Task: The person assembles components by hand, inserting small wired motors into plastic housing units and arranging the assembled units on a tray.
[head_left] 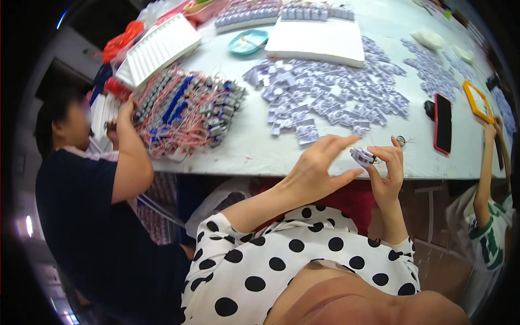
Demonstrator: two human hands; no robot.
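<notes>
Between thumb and fingers of my right hand [388, 165] is a small grey plastic part [362, 156] with dark spots, held just above the table's near edge. My left hand [323, 162] reaches toward it from the left, thumb and fingers spread apart with nothing between them. A wide pile of similar flat grey plastic parts [325, 97] lies just beyond both hands. Beside my right fingertips rests a small round metallic piece [401, 141] with thin wires.
A heap of small motors with red and blue wires [189, 114] sits at left, where a person in dark clothes works. A white foam block [317, 40], teal dish [248, 42], white ribbed tray [162, 49], red phone [442, 123] and yellow frame [478, 102] lie around. Another person's arm reaches in at right.
</notes>
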